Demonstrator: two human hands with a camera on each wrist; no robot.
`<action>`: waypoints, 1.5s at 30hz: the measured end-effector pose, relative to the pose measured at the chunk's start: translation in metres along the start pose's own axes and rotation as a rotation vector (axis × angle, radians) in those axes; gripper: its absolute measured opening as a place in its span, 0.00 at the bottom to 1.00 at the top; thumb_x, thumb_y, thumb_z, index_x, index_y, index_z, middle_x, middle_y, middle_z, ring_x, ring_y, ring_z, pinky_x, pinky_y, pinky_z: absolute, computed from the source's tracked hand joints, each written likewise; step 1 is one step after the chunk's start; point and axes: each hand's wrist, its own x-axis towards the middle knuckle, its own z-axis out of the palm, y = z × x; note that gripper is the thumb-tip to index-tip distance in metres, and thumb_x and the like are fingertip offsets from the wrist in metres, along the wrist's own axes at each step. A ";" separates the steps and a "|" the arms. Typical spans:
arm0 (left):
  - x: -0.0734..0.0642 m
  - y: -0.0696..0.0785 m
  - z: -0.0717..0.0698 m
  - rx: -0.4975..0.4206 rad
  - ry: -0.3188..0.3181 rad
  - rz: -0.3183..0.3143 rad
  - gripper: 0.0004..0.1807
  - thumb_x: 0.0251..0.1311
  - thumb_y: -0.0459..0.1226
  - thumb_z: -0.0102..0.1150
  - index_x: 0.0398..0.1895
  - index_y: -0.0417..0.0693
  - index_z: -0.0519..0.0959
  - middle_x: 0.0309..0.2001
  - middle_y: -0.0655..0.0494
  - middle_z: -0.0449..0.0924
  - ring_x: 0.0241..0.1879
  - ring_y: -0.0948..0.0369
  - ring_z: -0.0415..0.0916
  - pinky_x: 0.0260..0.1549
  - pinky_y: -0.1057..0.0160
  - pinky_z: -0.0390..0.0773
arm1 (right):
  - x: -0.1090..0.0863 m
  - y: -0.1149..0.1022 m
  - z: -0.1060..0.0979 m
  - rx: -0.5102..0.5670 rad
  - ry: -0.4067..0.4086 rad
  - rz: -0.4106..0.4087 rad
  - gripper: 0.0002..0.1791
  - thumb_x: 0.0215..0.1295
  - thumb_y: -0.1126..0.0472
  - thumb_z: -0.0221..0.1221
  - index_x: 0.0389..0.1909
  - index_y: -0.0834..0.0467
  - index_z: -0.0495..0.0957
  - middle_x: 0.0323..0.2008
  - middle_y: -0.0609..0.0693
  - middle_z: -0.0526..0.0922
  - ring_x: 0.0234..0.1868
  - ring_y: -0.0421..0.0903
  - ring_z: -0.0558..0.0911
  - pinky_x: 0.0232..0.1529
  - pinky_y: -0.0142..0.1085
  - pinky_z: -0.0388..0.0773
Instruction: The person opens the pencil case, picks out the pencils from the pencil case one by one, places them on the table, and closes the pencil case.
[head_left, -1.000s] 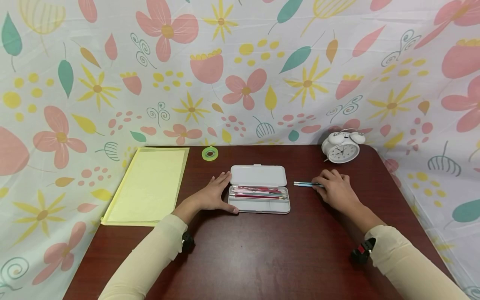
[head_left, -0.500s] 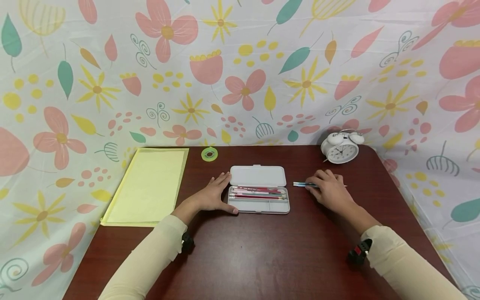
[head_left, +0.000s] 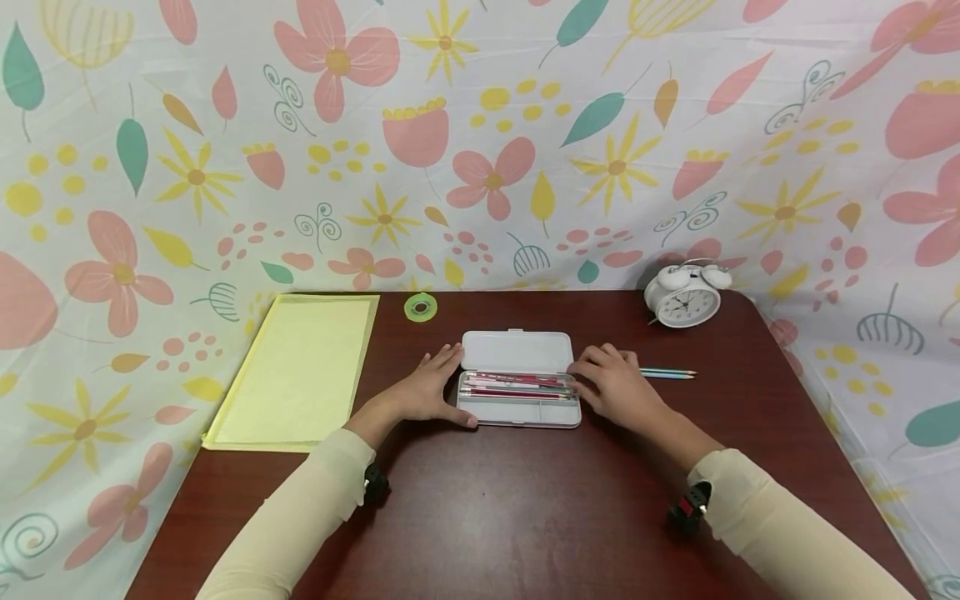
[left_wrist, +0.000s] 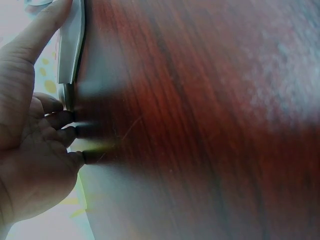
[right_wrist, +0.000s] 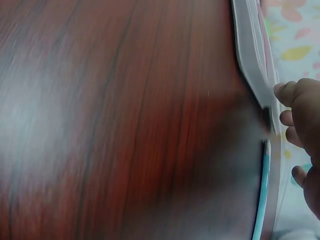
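Right hand has shifted left to the pencil case | its fingers bent at the case's edge, grasp unclear; left hand spread, bracing | two pencils right of the fingers | seemingly steadying; next calls for even contact

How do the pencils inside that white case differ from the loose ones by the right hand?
The cased pencils look mostly red and pink, while the loose pencils are blue and green. The cased pencils lie bunched in the far compartment of the white case; the loose pencils lie on the tabletop, partly hidden by the right hand. Both sets run roughly side to side.
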 end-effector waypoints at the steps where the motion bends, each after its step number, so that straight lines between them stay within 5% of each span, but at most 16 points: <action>1: 0.000 0.000 0.000 0.003 0.001 0.000 0.78 0.54 0.66 0.81 0.93 0.44 0.39 0.93 0.47 0.37 0.93 0.48 0.31 0.90 0.40 0.35 | 0.002 -0.003 0.001 0.003 -0.001 -0.010 0.10 0.75 0.54 0.72 0.52 0.50 0.91 0.48 0.48 0.83 0.48 0.50 0.76 0.55 0.65 0.74; 10: 0.000 0.003 -0.002 0.005 -0.002 0.001 0.78 0.54 0.64 0.82 0.93 0.43 0.39 0.93 0.47 0.37 0.93 0.48 0.32 0.90 0.40 0.34 | 0.015 -0.021 0.012 0.016 0.028 -0.063 0.07 0.73 0.55 0.73 0.48 0.48 0.94 0.41 0.44 0.80 0.42 0.45 0.71 0.50 0.59 0.73; 45: 0.001 0.002 -0.001 0.010 0.009 -0.005 0.78 0.53 0.64 0.83 0.93 0.43 0.41 0.93 0.46 0.38 0.93 0.48 0.33 0.90 0.41 0.36 | 0.029 -0.039 0.018 -0.089 0.035 -0.079 0.02 0.74 0.57 0.73 0.40 0.51 0.91 0.42 0.48 0.80 0.44 0.49 0.73 0.47 0.55 0.71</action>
